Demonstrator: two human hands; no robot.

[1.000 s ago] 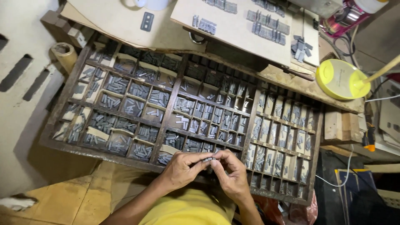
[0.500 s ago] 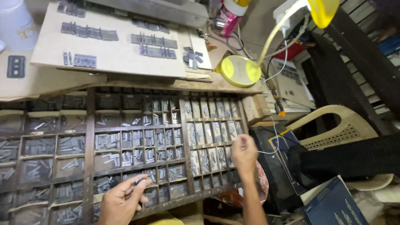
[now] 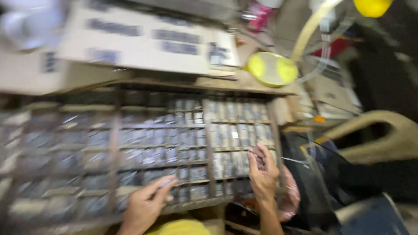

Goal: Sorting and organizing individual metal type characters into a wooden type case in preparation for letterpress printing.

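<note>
blur hides hold — right hand (image 3: 262, 169) | left hand (image 3: 146, 204) | type tray (image 3: 209, 143)

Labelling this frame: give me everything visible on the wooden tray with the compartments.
The tray is a flat, worn wooden case lying on a bench, split by thin slats into many small compartments, most packed with small grey metal pieces; motion blur hides their detail. Cardboard sheets overlap its far edge. The right hand reaches into a compartment at the right end, fingers curled around something dark. The left hand is over the near edge, pinching a small grey piece.
</note>
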